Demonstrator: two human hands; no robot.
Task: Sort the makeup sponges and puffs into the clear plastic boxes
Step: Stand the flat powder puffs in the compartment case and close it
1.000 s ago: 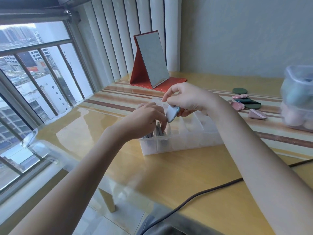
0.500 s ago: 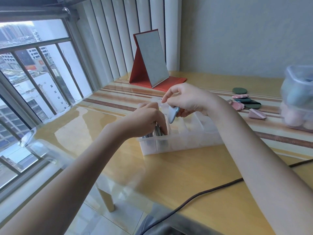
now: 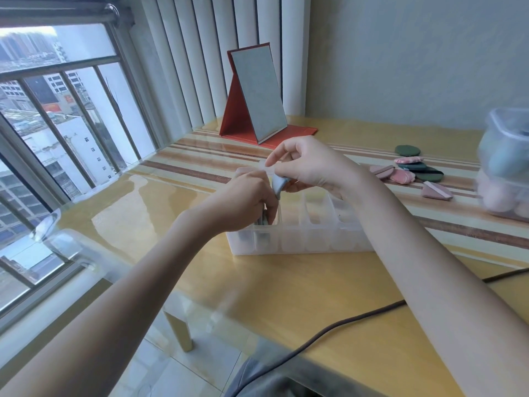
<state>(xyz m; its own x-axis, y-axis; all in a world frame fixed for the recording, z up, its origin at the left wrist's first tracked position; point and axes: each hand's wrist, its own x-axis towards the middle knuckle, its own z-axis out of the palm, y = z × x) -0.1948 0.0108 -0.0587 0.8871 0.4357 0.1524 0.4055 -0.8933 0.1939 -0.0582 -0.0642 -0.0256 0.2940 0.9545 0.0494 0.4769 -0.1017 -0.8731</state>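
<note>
Pinching a soft, light blue puff [image 3: 278, 183] by its edge over the box [image 3: 300, 242], right hand [image 3: 310, 167] feeds it down while left hand [image 3: 246, 204] curls fingers into the end slot, apparently parting puffs there.

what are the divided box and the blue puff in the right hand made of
Divided box: looks like translucent frosted plastic, since puffs show dimly through its walls.
Blue puff: probably soft foam or fabric with a matte surface; it bends where the right hand pinches it.
</note>
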